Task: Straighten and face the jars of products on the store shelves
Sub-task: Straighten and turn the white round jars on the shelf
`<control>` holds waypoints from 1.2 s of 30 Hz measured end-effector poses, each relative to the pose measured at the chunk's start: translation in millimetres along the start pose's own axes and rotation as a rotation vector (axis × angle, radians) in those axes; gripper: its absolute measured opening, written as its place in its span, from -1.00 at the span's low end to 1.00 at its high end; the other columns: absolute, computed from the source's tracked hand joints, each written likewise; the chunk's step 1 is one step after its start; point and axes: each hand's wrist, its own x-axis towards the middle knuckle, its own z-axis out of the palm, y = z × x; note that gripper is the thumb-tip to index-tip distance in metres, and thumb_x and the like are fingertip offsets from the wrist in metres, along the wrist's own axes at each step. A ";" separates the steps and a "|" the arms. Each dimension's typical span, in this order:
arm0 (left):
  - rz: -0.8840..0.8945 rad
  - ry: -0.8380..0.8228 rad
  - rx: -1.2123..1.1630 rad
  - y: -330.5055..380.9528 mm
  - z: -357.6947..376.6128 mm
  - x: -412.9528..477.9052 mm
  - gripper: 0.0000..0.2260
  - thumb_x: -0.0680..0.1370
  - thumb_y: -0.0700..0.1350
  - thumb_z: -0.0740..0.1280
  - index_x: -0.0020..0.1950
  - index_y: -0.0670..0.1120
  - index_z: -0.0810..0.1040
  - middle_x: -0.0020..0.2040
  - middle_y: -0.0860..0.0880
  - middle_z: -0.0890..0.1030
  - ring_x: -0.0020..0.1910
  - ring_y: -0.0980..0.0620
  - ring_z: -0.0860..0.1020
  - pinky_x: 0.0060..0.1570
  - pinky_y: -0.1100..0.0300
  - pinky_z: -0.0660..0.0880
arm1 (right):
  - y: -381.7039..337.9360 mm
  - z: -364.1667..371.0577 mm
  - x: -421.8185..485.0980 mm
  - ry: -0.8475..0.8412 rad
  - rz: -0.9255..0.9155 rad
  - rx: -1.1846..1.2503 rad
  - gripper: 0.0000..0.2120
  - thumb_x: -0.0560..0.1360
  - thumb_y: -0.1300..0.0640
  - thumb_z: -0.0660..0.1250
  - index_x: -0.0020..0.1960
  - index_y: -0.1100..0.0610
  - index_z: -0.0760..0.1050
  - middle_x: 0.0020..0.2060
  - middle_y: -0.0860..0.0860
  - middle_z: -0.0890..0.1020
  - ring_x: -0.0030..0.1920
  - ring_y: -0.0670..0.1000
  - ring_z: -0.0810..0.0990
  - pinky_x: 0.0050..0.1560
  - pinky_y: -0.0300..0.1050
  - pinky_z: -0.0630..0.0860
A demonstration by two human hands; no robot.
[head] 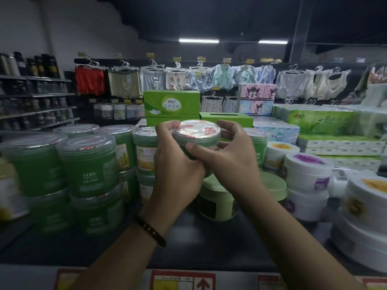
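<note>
Both of my hands are holding one green jar (196,136) with a clear lid, up in the middle of the scene above the dark shelf (188,239). My left hand (176,164) is curling round its left side, fingers hooking over the lid's far rim. My right hand (228,162) is gripping its right side, thumb pressing on the near wall and fingers bending over the lid's edge. A pale green jar (217,204) is standing on the shelf just below the held one. To the left, stacked green jars (88,164) are sitting two high, some of them blurred. To the right, white tubs (307,178) are piling up. Farther off, green tissue boxes (171,105) are rising behind the jar, and clothing (125,80) is hanging along the far wall. A dark bracelet (149,230) is circling my left wrist.
</note>
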 end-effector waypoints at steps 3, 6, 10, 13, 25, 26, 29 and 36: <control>0.007 -0.004 -0.019 -4.6 -10.7 -6.0 -0.37 0.40 -0.13 0.62 0.32 0.05 0.32 0.13 0.10 0.63 0.02 0.22 0.64 -0.16 0.44 0.50 | 0.9 9.2 -2.0 -0.018 -0.004 -0.003 0.01 0.05 -0.22 0.69 0.44 0.00 0.48 0.18 -0.20 0.63 0.14 -0.07 0.72 0.20 0.06 0.68; 0.020 0.008 -0.036 -9.5 -21.6 -11.8 -0.39 0.39 -0.08 0.58 0.32 0.05 0.32 0.16 0.08 0.64 0.08 0.17 0.66 -0.04 0.29 0.58 | 3.0 17.2 -5.8 -0.049 -0.005 0.011 0.07 0.00 -0.26 0.69 0.45 -0.01 0.49 0.18 -0.19 0.64 0.15 -0.07 0.72 0.20 0.07 0.68; 0.012 0.025 -0.054 -14.5 -37.5 -18.5 -0.39 0.41 -0.15 0.60 0.34 0.02 0.35 0.19 0.05 0.65 0.12 0.14 0.66 0.04 0.20 0.61 | 2.2 26.7 -14.2 -0.098 -0.007 0.034 0.11 -0.03 -0.27 0.70 0.48 -0.04 0.46 0.19 -0.17 0.65 0.15 -0.11 0.69 0.20 0.04 0.68; -0.001 0.024 -0.084 -21.5 -48.0 -24.9 -0.38 0.39 -0.09 0.57 0.35 0.03 0.35 0.19 0.05 0.66 0.16 0.08 0.67 0.11 -0.04 0.64 | 1.7 33.4 -21.6 -0.125 -0.010 0.028 0.12 -0.01 -0.25 0.69 0.51 -0.07 0.43 0.17 -0.21 0.64 0.13 -0.15 0.68 0.21 0.00 0.67; -0.108 0.075 -0.096 -44.1 -69.8 -51.2 -0.20 0.33 -0.03 0.54 0.50 0.14 0.26 0.31 0.14 0.60 0.28 0.15 0.61 0.23 0.03 0.58 | 16.8 62.4 -46.7 -0.180 -0.001 0.076 0.06 0.06 -0.13 0.71 0.51 0.00 0.45 0.14 -0.21 0.70 0.08 -0.19 0.73 0.13 -0.01 0.71; -0.124 0.078 -0.105 -46.1 -71.4 -53.5 -0.18 0.34 -0.07 0.55 0.53 0.10 0.24 0.33 0.15 0.60 0.29 0.17 0.60 0.24 0.04 0.57 | 18.2 64.2 -48.5 -0.183 0.001 0.073 0.06 0.05 -0.14 0.71 0.50 0.00 0.46 0.15 -0.20 0.70 0.08 -0.18 0.73 0.12 0.00 0.71; -0.166 0.112 -0.139 -50.3 -75.2 -61.0 -0.23 0.34 -0.08 0.56 0.49 0.05 0.32 0.34 0.18 0.60 0.31 0.23 0.59 0.27 0.07 0.56 | 22.8 68.4 -53.0 -0.196 0.014 0.065 -0.03 0.09 -0.08 0.73 0.46 -0.01 0.49 0.14 -0.18 0.72 0.08 -0.17 0.73 0.11 0.02 0.72; -0.179 0.068 0.066 -57.5 -88.8 -73.1 -0.20 0.35 -0.12 0.67 0.51 0.12 0.41 0.37 0.14 0.39 0.35 0.19 0.53 0.30 0.11 0.56 | 30.1 75.6 -58.9 -0.244 0.045 0.073 -0.03 0.11 -0.07 0.72 0.48 0.00 0.47 0.16 -0.19 0.71 0.11 -0.17 0.72 0.10 -0.05 0.72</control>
